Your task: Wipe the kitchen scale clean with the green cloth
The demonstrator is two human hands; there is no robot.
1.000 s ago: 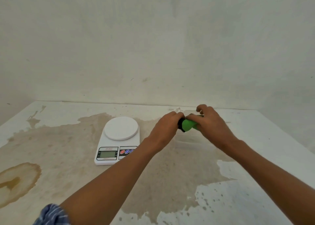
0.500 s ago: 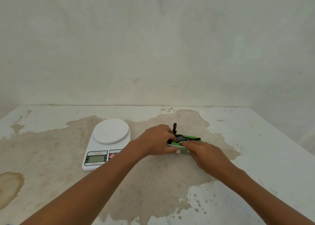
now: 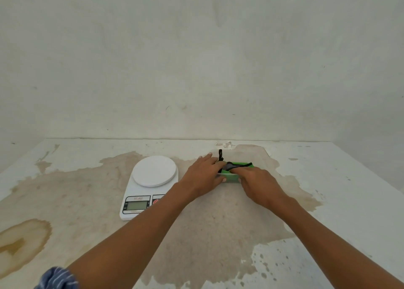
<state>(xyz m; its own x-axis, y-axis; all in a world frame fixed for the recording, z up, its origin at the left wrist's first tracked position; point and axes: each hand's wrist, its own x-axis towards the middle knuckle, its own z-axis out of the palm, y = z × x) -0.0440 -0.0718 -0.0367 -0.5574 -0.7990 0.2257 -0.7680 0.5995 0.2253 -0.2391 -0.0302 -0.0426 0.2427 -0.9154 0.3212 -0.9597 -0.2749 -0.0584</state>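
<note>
A white kitchen scale (image 3: 150, 181) with a round platform and a grey display sits on the stained tabletop, left of centre. Just to its right lies the green cloth (image 3: 239, 165), folded, with a black edge and a black loop sticking up. My left hand (image 3: 204, 175) presses flat on the cloth's left end. My right hand (image 3: 256, 182) rests on its near right side, fingers on the fabric. Both hands hide most of the cloth. Neither hand touches the scale.
The tabletop (image 3: 338, 190) is white with peeling paint and large brown stains. A darker yellowish stain (image 3: 20, 242) marks the near left. A plain wall (image 3: 196, 70) rises right behind the table's far edge.
The cloth, first held up between both hands, has come down onto the table. My hands now press it flat beside the scale.
</note>
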